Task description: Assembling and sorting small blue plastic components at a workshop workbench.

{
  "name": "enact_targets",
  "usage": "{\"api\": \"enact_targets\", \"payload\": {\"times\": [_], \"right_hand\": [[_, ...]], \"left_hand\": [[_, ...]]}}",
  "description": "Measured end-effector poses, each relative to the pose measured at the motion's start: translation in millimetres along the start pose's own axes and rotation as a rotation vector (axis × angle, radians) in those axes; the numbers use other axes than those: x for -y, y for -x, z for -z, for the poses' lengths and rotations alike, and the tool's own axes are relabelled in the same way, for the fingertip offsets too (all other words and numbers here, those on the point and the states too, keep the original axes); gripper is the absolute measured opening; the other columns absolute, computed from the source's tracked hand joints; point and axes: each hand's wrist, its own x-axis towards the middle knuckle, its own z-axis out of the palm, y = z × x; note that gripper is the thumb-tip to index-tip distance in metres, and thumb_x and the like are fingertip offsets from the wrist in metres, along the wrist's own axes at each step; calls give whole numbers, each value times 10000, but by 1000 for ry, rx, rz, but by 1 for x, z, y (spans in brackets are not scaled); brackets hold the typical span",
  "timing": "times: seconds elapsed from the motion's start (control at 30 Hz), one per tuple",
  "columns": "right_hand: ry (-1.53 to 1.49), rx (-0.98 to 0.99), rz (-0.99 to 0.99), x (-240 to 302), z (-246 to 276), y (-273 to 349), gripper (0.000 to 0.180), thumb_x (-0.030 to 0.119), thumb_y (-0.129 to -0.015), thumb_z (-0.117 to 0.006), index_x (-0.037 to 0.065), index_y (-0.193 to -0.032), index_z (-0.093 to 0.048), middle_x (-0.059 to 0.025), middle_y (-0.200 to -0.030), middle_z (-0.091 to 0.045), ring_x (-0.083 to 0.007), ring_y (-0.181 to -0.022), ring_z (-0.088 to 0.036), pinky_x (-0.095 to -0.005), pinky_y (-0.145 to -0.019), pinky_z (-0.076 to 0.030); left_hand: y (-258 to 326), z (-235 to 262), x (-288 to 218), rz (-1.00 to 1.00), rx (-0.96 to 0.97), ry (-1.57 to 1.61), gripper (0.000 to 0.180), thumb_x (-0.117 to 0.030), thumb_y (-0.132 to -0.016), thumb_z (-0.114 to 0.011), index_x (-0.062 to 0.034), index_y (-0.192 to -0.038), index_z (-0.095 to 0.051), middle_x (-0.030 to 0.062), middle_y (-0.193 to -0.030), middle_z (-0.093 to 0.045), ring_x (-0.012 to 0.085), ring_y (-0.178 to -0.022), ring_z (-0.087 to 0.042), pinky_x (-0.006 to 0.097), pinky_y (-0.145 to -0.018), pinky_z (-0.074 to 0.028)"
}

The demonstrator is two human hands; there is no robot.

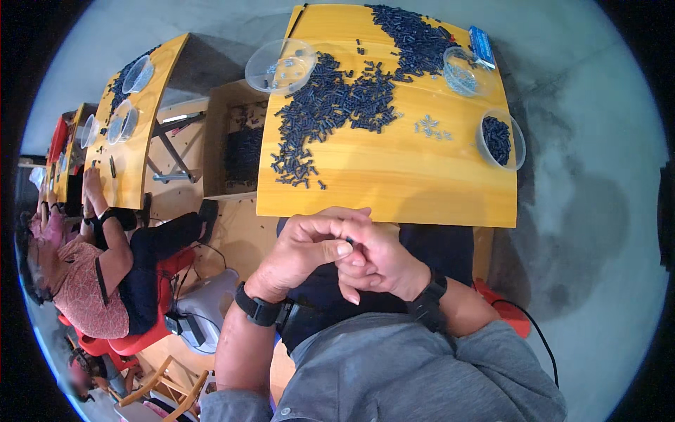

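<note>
Just in front of the table's near edge, my left hand (pixel 304 247) and my right hand (pixel 381 261) meet with fingers closed. Between their fingertips shows a bit of a small black piece (pixel 349 240), mostly hidden by the thumb and fingers, so its exact kind cannot be told. A large pile of short black cylindrical pieces (pixel 320 105) spreads over the yellow table (pixel 394 200). To its right lie several small silvery metal parts (pixel 432 129). A clear round tub (pixel 500 141) at the right edge holds more of the black pieces.
Another clear tub (pixel 281 65) stands at the far left corner, and one with silvery parts (pixel 464 72) at the far right beside a blue box (pixel 481 46). A cardboard box (pixel 235 141) sits left of the table. A person (pixel 95 281) works at a neighbouring table (pixel 137 165).
</note>
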Motion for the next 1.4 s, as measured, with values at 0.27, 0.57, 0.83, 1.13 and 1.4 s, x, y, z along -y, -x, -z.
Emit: {"api": "enact_targets", "payload": {"times": [0.27,0.57,0.83,1.13,1.4], "right_hand": [[55,160,-37,4,17,3,589,571,-943,-309,69,-694,-489,22,-480,-356,-100,-338,-380,-417,-497,-540],[33,57,-43,2,11,5,623,601,-936,-290,82,-655,-489,12,-479,-386,-107,-336,-399,-379,-446,-523],[74,101,-30,1,20,6,567,564,-941,-325,64,-734,-497,24,-500,-378,-93,-349,-396,-407,-480,-537],[181,-55,55,0,2,7,355,409,-967,-392,71,-912,-484,40,-490,-332,-70,-303,-322,-384,-401,-526],[130,-141,86,-15,11,0,373,375,-945,-476,129,-681,-382,61,-462,-301,-41,-314,-324,-322,-376,-502]], "left_hand": [[1,3,8,-48,-6,2,120,48,-831,-601,15,-930,-661,100,-1082,-621,156,-916,-614,279,-810,-494],[2,-1,3,-20,-54,-25,95,72,-815,-580,36,-866,-653,80,-1016,-625,114,-775,-614,251,-711,-510],[2,-2,2,23,-45,-35,79,26,-814,-597,13,-828,-673,114,-956,-645,179,-899,-616,302,-797,-491],[-2,-4,3,6,-67,-101,108,24,-801,-611,13,-872,-691,145,-1055,-647,212,-1026,-593,336,-918,-440],[-2,4,10,55,-94,-154,167,49,-796,-598,25,-944,-672,119,-1065,-650,178,-915,-624,299,-831,-493]]}}
